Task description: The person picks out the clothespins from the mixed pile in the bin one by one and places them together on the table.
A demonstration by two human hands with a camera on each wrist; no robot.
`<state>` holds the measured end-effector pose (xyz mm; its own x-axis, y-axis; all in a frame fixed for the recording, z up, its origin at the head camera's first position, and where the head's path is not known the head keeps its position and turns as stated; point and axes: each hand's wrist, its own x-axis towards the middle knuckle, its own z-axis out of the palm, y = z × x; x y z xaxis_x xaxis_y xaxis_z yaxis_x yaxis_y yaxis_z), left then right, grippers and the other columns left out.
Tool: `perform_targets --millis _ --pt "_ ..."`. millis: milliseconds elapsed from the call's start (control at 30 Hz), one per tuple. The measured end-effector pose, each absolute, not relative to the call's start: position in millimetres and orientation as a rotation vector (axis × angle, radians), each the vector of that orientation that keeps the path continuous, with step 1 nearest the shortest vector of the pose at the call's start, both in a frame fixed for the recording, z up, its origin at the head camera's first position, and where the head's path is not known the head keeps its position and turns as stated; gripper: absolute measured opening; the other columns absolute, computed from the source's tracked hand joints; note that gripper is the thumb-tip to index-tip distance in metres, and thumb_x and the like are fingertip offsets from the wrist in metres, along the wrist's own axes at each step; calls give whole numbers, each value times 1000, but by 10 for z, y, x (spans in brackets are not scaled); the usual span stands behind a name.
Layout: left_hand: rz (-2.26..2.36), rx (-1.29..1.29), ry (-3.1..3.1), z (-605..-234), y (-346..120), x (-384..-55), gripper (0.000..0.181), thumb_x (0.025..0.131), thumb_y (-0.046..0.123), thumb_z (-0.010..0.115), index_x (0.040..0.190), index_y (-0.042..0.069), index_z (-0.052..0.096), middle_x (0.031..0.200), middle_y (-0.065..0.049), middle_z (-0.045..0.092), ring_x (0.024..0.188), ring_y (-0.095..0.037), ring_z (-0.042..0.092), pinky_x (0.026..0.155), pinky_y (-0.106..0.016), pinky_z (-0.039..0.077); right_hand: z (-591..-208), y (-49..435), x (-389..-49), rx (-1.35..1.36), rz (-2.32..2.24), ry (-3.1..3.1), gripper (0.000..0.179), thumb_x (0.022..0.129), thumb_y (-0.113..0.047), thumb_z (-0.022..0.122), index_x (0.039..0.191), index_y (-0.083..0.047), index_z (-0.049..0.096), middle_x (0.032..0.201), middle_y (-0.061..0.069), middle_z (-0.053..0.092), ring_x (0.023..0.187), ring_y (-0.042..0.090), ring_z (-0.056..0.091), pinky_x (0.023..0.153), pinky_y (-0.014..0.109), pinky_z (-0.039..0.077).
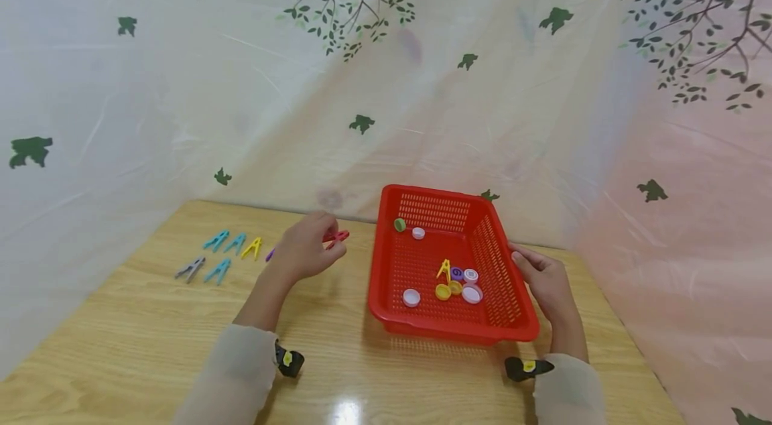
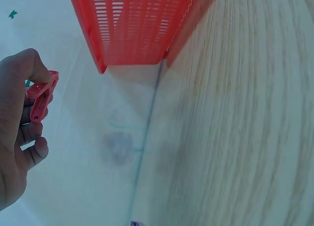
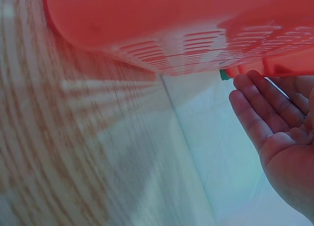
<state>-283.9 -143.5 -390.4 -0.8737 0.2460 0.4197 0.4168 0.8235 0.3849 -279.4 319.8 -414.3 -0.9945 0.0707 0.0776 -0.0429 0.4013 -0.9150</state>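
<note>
A red clothespin point(image 2: 43, 96) is pinched between the thumb and fingers of my left hand point(image 1: 307, 247), held above the table to the left of the red plastic basket point(image 1: 376, 277). My right hand point(image 1: 543, 277) grips the basket's right rim, thumb on top and fingers point(image 3: 265, 100) under it. Inside the basket lie a yellow clothespin point(image 1: 444, 269), a green cap point(image 1: 400, 224), white caps point(image 1: 411, 297), yellow caps point(image 1: 443, 291) and a purple cap point(image 1: 456, 273). A purple clothespin point(image 1: 269, 254) shows partly behind my left hand.
On the left of the wooden table point(image 1: 151, 324) lie blue clothespins point(image 1: 216, 240), a yellow clothespin point(image 1: 252, 248) and a grey clothespin point(image 1: 190, 268). A pale sheet point(image 1: 289, 110) with leaf prints hangs behind the table and along its sides.
</note>
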Motion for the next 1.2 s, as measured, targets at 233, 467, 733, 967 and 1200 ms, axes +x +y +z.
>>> perform_targets --millis 233,467,733,967,1200 --pt "-701 -439 -2659 -3928 -1660 -2796 17 85 27 68 89 12 60 84 -2 54 75 -21 50 65 -34 43 -4138 3192 -2781 -33 1655 -2558 58 102 -47 57 148 -11 55 143 17 60 103 1 65 85 20 55" --pt "-710 -388 -2683 -3972 -1875 -2756 17 87 26 65 89 10 61 82 -2 55 72 -21 49 64 -35 42 -4137 3204 -2785 -18 1657 -2552 59 102 -48 57 148 -10 55 143 18 59 103 1 65 85 20 55" --pt "-746 -338 -2716 -4022 -2137 -2709 17 87 22 66 92 5 65 85 -6 60 74 -23 53 68 -38 46 -4135 3203 -2778 -13 1665 -2544 59 102 -47 57 148 -10 55 143 18 59 103 0 65 85 20 55" --pt "-791 -274 -2744 -3994 -2306 -2659 19 89 22 67 96 4 69 90 -9 66 73 -24 56 67 -40 49 -4145 3217 -2791 3 1670 -2535 58 103 -46 58 148 -10 55 143 16 59 103 -1 65 85 19 55" --pt "-832 -177 -2821 -3983 -2453 -2599 27 94 27 71 105 1 68 95 -11 66 81 -26 58 70 -43 51 -4149 3214 -2799 -1 1668 -2541 58 103 -46 57 148 -10 55 144 18 58 102 0 66 85 20 55"
